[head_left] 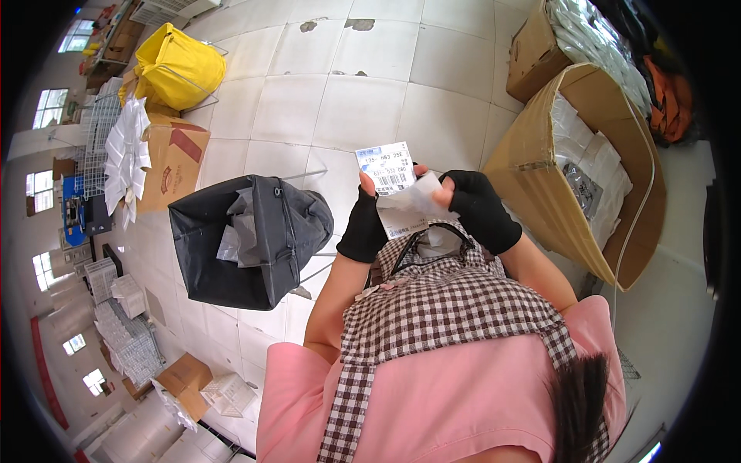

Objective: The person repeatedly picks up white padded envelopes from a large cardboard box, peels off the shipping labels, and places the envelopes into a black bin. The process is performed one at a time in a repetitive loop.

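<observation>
In front of my apron, a white shipping label [386, 171] with a barcode and a blue patch faces up. My left hand [363, 221], in a black fingerless glove, has its thumb on the label's left edge. My right hand [480, 207], gloved the same way, pinches a whitish sheet [414, 202] that overlaps the label's lower right part. Whether the sheet is part of the label or a separate packet, I cannot tell. Most of my left fingers are hidden behind the label.
A black fabric bin [297, 231] on a metal frame, with grey plastic pieces inside, stands to the left. At right is a big open carton [532, 147] of white plastic packages. Farther off are a yellow bag [181, 69] and a brown carton [174, 158] on the tiled floor.
</observation>
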{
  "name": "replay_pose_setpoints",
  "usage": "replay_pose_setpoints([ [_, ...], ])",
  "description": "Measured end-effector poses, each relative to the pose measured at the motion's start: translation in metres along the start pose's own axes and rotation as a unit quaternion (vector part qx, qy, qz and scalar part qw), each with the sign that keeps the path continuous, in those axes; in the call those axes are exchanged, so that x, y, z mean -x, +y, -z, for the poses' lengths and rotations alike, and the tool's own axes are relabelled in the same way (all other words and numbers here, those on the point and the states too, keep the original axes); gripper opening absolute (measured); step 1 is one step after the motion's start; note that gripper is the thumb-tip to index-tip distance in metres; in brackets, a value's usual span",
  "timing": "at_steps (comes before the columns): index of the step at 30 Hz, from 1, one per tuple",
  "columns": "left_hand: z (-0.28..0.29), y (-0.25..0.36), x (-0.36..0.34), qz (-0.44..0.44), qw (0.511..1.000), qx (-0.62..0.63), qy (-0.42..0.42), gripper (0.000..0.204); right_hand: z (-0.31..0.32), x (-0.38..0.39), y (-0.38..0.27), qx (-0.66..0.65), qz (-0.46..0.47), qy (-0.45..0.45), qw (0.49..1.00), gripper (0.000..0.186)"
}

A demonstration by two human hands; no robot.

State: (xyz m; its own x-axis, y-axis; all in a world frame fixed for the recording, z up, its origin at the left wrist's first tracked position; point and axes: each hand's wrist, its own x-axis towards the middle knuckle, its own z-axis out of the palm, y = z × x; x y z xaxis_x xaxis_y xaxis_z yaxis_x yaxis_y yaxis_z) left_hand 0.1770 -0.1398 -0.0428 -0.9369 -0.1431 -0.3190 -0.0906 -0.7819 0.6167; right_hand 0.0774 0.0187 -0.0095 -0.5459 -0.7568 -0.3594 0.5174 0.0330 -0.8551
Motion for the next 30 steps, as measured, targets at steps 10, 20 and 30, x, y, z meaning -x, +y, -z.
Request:
replay_pose_setpoints([
  [10,0.008,-0.002,-0.002,0.036,0.999,-0.012,-0.020,0.088,0.038,-0.011,-0.047,0.038,0.051,0.078,0.995,0.017],
  [20,0.040,-0.014,-0.005,0.061,0.992,0.105,0.036,0.061,0.050,-0.021,-0.076,-0.022,0.176,0.219,0.960,0.013],
  [30,0.051,-0.007,0.001,-0.040,0.966,-0.195,0.165,0.066,0.027,0.002,-0.019,0.232,0.301,0.268,0.885,0.007],
])
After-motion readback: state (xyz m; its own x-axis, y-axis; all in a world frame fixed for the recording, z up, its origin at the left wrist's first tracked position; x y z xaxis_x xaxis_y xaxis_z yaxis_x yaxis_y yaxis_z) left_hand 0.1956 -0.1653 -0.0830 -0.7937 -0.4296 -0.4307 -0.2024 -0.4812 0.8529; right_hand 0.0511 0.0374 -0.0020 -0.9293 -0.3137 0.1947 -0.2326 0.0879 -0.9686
